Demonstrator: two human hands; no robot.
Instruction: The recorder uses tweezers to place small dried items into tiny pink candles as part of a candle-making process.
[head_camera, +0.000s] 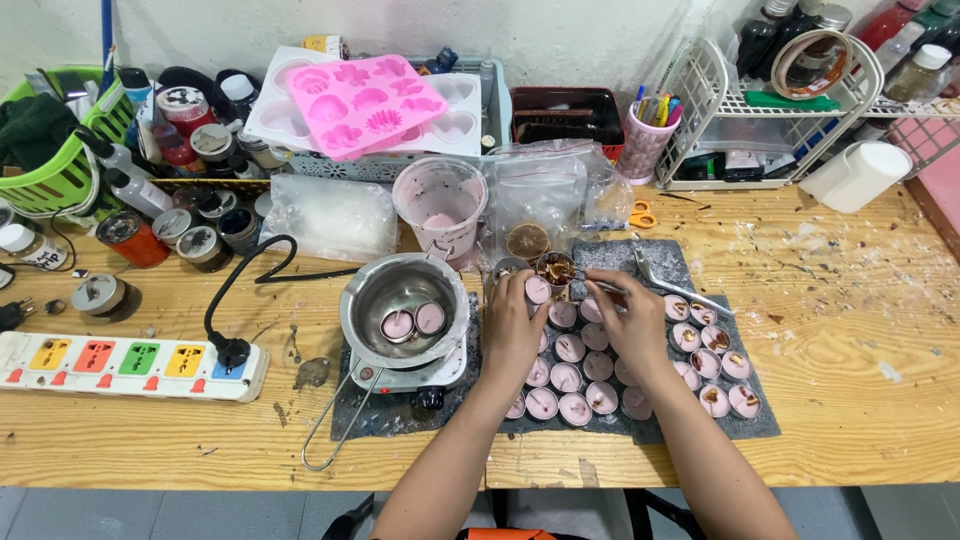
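Both hands are over the grey mat (660, 262) right now, working among the rows of small pink wax cups (572, 378) laid out on the wooden table (850, 400). The left hand (513, 325) has its fingers curled round one small pink cup (538, 289), lifted at the top of the rows, closed snugly on its sides. The right hand (635, 318) pinches a thin metal tool, tweezers by the look of it (590, 283), fingers tight together, the tip reaching toward the little jar of brown dried bits (556, 267) just behind the cup. What the tip carries, if anything, is too small to tell. To do this well, I'd say keep that cup level so the soft pink surface doesn't slump, bring the tool tip close over the middle of the wax, and release gently instead of pressing down. The cups on the right side of the mat (716, 340) already show brown pieces on top, the ones in the middle are plain pink, so working row by row looks sensible. To the left, the metal melting pot (402, 300) sits on its small hot plate with two cups inside, near the left wrist; worth keeping the forearm off it. A pink-stained measuring jug (441, 205) stands behind.
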